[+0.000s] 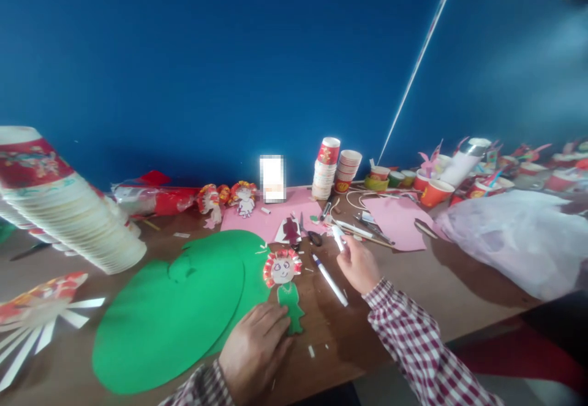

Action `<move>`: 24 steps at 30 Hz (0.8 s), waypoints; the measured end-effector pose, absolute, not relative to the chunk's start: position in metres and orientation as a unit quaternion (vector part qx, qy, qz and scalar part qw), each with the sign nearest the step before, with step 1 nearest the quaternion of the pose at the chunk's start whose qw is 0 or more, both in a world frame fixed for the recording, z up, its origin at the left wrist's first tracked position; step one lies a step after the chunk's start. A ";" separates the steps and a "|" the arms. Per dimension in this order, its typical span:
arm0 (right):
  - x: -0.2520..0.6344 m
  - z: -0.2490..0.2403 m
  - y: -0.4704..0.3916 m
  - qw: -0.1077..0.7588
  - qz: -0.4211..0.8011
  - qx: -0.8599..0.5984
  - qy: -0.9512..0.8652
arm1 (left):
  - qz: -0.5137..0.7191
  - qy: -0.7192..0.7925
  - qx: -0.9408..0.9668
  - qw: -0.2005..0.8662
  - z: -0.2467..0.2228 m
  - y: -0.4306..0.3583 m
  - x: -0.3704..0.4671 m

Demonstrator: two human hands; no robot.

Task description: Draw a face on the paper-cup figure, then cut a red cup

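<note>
A paper doll lies flat on the brown table, with a smiling drawn face (281,267), curled red-and-white hair and a green paper dress (288,305). My left hand (257,345) rests on the table at the doll's lower left, its fingers lying against the dress edge. My right hand (361,265) is closed round a white marker (339,237), held above the table right of the doll. Between the doll and that hand lies another white marker with a purple band (329,278). Dark-handled scissors (314,237) lie just beyond the doll.
Large green paper (174,314) spreads at left beside a tilted stack of paper cups (78,210). Pink sheets (397,222) lie farther back, near upright cup stacks (325,170). A white plastic bag (514,240) and several decorated cups (436,193) are at right. A blue wall (229,75) stands behind.
</note>
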State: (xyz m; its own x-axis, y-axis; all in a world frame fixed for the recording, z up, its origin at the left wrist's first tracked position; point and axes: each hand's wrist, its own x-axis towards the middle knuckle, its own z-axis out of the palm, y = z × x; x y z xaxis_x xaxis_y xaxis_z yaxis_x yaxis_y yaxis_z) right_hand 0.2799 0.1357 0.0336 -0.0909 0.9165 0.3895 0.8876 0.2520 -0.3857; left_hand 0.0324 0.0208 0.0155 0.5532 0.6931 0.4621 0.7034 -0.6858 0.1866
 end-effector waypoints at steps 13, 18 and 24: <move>0.270 0.028 0.093 0.241 0.119 -0.583 -0.767 | -0.257 -0.362 -0.896 0.001 0.022 0.027 0.033; 0.271 0.027 0.097 0.241 0.119 -0.602 -0.752 | -0.241 -0.357 -0.903 0.002 0.023 0.034 0.035; 0.284 0.027 0.106 0.245 0.122 -0.621 -0.734 | -0.218 -0.363 -0.906 0.005 0.020 0.044 0.040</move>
